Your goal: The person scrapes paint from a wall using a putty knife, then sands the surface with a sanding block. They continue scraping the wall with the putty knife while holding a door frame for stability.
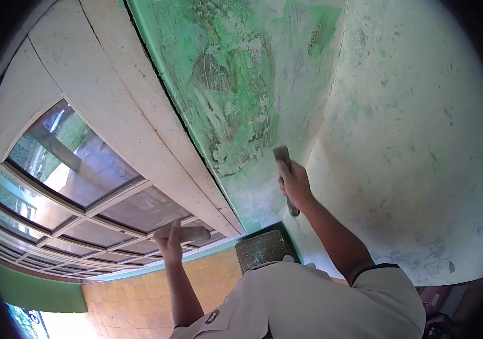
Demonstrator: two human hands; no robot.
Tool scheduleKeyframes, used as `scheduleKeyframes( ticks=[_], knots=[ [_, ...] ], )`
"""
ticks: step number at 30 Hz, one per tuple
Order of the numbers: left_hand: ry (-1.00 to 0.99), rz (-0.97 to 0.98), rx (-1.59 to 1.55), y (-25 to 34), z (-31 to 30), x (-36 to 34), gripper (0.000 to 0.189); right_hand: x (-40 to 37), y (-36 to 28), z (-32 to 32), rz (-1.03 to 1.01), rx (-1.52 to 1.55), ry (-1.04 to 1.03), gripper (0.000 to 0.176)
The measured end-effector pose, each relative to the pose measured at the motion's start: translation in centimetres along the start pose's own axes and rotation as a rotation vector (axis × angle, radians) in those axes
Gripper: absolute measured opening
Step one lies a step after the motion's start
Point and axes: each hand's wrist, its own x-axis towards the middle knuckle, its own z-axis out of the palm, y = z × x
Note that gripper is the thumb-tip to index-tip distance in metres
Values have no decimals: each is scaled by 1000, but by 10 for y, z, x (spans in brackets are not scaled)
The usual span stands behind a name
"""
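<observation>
My right hand (297,183) is closed around the handle of a paint scraper (281,153). Its flat blade points up and lies close to the wall's patchy green paint (241,96). The handle's end sticks out below my fist. Lower and to the left, my left hand (169,242) grips a stubby grey-brown piece (196,234), roughly cylindrical, in front of the window panes; I cannot tell what it is. Worn and scraped patches show bare grey under the green paint.
A white-framed glazed door or window (91,212) fills the left side. To the right stands a pale, stained wall (400,130) meeting the green one at a corner. Below, a dark speckled box-like thing (263,248) rests near orange floor tiles (134,294).
</observation>
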Motion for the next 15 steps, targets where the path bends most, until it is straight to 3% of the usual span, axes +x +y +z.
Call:
scheduleKeyframes(
  ticks=[2, 5, 8, 9, 13, 15],
  knots=[
    [-48, 80, 27, 12, 4, 20, 45, -13, 12, -3, 142, 32, -18, 34],
    [93, 140, 56, 18, 9, 45, 46, -9, 12, -2, 179, 19, -3, 33],
    [224, 163, 45, 29, 21, 53, 47, 24, -18, 12, 30, 42, 4, 32],
    [147, 194, 51, 22, 14, 58, 47, 21, -22, 11, 35, 39, 9, 32],
    [192, 121, 67, 27, 28, 63, 48, -5, -15, 2, 139, 73, 19, 34],
    [49, 158, 120, 23, 27, 71, 49, -23, 3, -4, 198, -18, 26, 36]
  ],
)
